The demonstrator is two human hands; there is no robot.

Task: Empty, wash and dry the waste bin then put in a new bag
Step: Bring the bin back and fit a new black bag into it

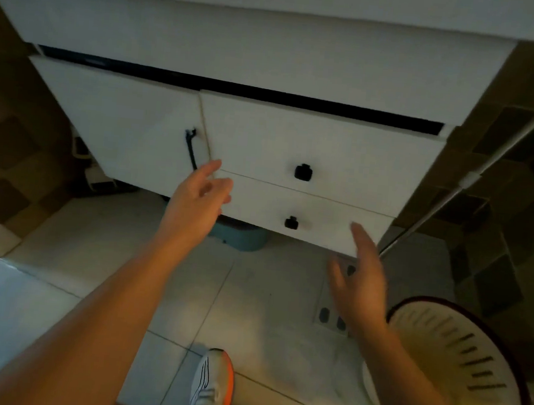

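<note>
The white slotted waste bin (458, 364) with a dark rim stands on the floor at the lower right, with no bag seen in it. My left hand (200, 193) reaches forward with relaxed fingers, close to the black handle (191, 149) of the white cabinet door (130, 129). It holds nothing. My right hand (361, 275) hangs in the air with straight fingers, below the lower drawer (319, 221) and just left of the bin, also holding nothing.
A white vanity cabinet (240, 48) has two drawers with black knobs, the upper knob (303, 172). A blue object (243, 237) sits under the cabinet. A floor drain (333, 318) lies by my right hand. My shoe (210, 388) is on the pale tiles. Dark tiled walls flank both sides.
</note>
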